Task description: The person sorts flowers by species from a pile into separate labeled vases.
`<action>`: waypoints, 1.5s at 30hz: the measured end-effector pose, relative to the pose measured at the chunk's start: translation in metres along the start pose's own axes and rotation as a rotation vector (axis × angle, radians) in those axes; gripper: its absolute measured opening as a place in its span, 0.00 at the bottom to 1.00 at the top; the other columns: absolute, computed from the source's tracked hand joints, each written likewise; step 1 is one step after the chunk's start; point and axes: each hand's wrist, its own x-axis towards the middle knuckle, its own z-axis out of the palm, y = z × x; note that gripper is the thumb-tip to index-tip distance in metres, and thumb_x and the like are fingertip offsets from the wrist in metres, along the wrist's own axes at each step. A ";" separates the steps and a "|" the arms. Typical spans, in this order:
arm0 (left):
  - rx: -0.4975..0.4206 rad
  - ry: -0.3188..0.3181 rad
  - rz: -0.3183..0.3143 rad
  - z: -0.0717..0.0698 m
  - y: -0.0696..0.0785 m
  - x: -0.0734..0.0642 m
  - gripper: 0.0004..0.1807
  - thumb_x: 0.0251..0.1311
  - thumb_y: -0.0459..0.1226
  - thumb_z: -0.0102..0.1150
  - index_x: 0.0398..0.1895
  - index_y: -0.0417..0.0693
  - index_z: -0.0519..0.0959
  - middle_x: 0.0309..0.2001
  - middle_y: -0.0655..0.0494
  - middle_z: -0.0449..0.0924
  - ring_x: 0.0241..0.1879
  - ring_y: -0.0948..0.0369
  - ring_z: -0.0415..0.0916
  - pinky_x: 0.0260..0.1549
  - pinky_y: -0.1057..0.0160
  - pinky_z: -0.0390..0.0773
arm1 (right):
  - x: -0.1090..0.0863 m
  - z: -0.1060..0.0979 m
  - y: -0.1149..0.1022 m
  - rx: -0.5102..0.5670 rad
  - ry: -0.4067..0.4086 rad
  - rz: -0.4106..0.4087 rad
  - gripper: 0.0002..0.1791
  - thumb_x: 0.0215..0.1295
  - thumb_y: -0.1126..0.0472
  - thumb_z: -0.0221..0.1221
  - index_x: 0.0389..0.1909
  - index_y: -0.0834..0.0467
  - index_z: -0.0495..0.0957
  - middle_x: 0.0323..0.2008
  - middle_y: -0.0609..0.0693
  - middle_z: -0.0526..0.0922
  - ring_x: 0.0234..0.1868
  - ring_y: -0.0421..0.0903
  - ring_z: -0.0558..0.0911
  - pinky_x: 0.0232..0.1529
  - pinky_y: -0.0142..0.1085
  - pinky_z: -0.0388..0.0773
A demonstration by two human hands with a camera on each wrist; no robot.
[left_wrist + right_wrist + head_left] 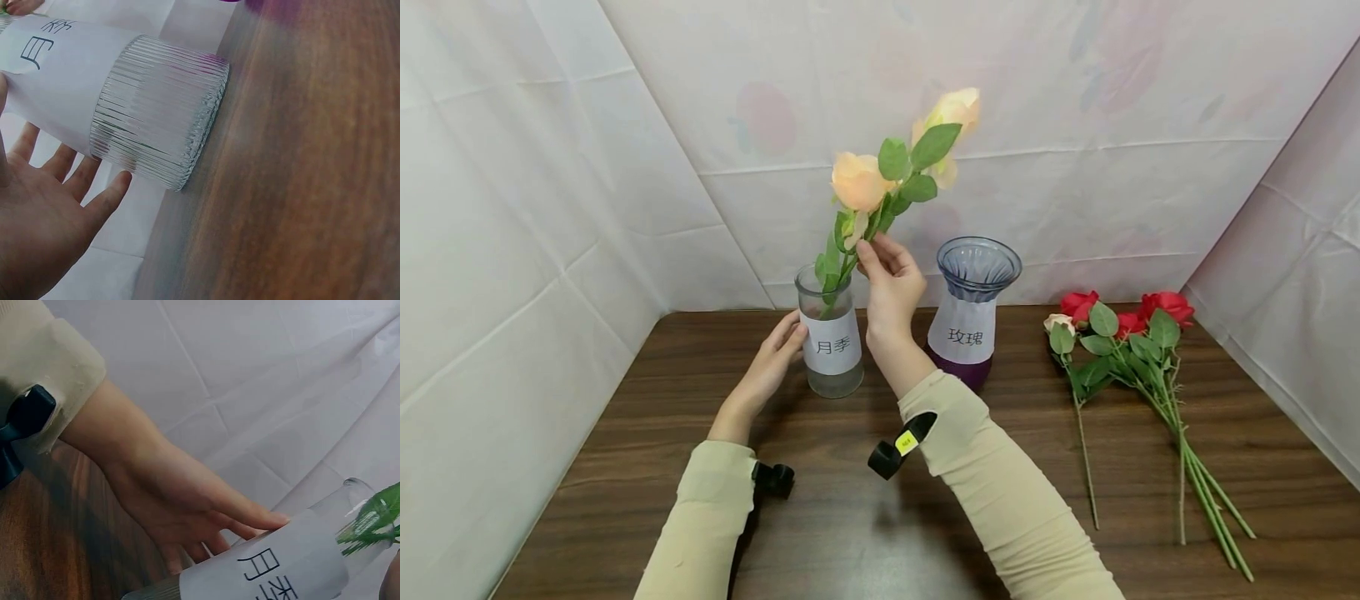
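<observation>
A clear ribbed glass vase with a white paper label stands upright on the table, left of centre. My left hand is at its left side, fingers spread and fairly straight, fingertips against the label and glass. With thumb and fingers, my right hand pinches the peach roses just below their blooms. They lean right above the vase, with stems and lower leaves inside its mouth. Part of the stems is hidden behind the label.
Right of my right hand stands a flared blue-purple glass vase, also labelled. Several red roses and a small pale rose lie on the table at the right. White curtains hang behind and at both sides.
</observation>
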 end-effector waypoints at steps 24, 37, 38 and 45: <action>0.010 0.002 0.000 0.000 0.000 -0.001 0.31 0.78 0.50 0.37 0.78 0.48 0.53 0.73 0.39 0.57 0.71 0.46 0.56 0.67 0.42 0.59 | -0.004 -0.006 0.023 -0.226 -0.079 0.100 0.12 0.62 0.64 0.68 0.43 0.68 0.85 0.37 0.51 0.86 0.39 0.40 0.81 0.43 0.31 0.79; 0.018 0.004 -0.007 0.000 0.000 0.000 0.32 0.78 0.51 0.38 0.78 0.48 0.53 0.72 0.39 0.58 0.71 0.46 0.57 0.67 0.42 0.59 | -0.006 -0.012 0.026 -0.208 -0.096 0.148 0.13 0.64 0.61 0.67 0.44 0.67 0.85 0.36 0.47 0.85 0.36 0.39 0.79 0.40 0.31 0.78; 0.021 0.005 -0.010 0.000 0.000 0.000 0.32 0.78 0.52 0.38 0.78 0.49 0.53 0.72 0.39 0.59 0.71 0.46 0.57 0.67 0.42 0.60 | -0.007 -0.013 0.026 -0.200 -0.095 0.141 0.13 0.64 0.62 0.67 0.44 0.68 0.85 0.36 0.47 0.84 0.35 0.39 0.79 0.41 0.32 0.79; 0.025 0.009 -0.016 0.001 0.000 0.000 0.32 0.77 0.52 0.38 0.78 0.49 0.53 0.72 0.40 0.59 0.71 0.46 0.57 0.67 0.42 0.60 | -0.010 -0.021 0.024 -0.169 -0.096 0.107 0.12 0.66 0.64 0.65 0.43 0.69 0.84 0.32 0.47 0.85 0.34 0.40 0.81 0.47 0.41 0.81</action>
